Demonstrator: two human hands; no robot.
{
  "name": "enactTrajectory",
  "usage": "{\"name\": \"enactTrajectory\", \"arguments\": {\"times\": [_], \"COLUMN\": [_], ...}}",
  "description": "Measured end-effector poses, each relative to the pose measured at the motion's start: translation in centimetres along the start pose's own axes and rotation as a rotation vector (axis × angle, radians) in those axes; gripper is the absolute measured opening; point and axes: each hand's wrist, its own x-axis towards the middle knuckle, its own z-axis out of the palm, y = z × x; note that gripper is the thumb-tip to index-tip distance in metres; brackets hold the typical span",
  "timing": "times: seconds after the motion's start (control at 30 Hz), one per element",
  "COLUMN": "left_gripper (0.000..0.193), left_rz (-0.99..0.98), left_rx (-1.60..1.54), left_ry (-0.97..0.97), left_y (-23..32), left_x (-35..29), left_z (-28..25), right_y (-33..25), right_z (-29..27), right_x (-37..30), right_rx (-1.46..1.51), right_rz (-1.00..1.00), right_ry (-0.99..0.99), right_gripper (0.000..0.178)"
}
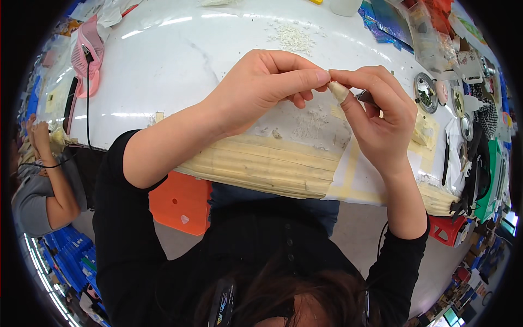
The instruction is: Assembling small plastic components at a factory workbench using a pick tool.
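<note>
My left hand (272, 84) is closed in a pinch above the white table (163, 71), thumb pressed to the forefinger. Whatever sits between those fingertips is too small to make out. Meeting it tip to tip is my right hand (384, 106), also closed, its thumb wrapped in cream tape (339, 92). A short dark metal tool (366, 97) shows between the right thumb and curled fingers; its kind is mostly hidden. Below the hands, pale crumbs (310, 125) lie scattered on the tabletop.
Cream tape (261, 166) covers the table's front edge. White granules (294, 38) lie beyond my hands. Round metal tins (425, 92) stand at right, blue shiny sheets (387, 24) behind. A pink mesh pouch (87, 54) with a black cable lies left, near another person's arm (60, 191).
</note>
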Motion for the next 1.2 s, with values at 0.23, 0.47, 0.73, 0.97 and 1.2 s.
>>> {"name": "enactTrajectory", "arguments": {"times": [0.23,0.47,0.73,0.97,1.2], "left_gripper": [0.021,0.018,0.011,0.01,0.012], "left_rz": [0.027,0.073,0.409,0.518,0.545], "left_rx": [0.049,0.09,0.374,0.494,0.514], "left_ry": [-0.019,0.006,0.075,0.085,0.131], "left_y": [0.12,-0.08,-0.46,-0.42,-0.41], "left_x": [-0.13,-0.14,-0.23,-0.39,-0.3], "left_z": [-0.02,0.01,0.12,0.35,0.38], "right_y": [0.04,-0.1,-0.16,0.08,0.21], "right_z": [0.05,-0.12,0.01,0.13,0.55], "right_x": [-0.05,-0.05,-0.24,-0.28,-0.45], "right_rx": [0.044,0.028,0.078,-0.016,-0.15], "right_rz": [0.009,0.05,0.04,-0.077,-0.153], "right_ry": [-0.001,0.017,0.016,0.033,0.051], "right_gripper": [0.033,0.035,0.04,0.041,0.047]}}
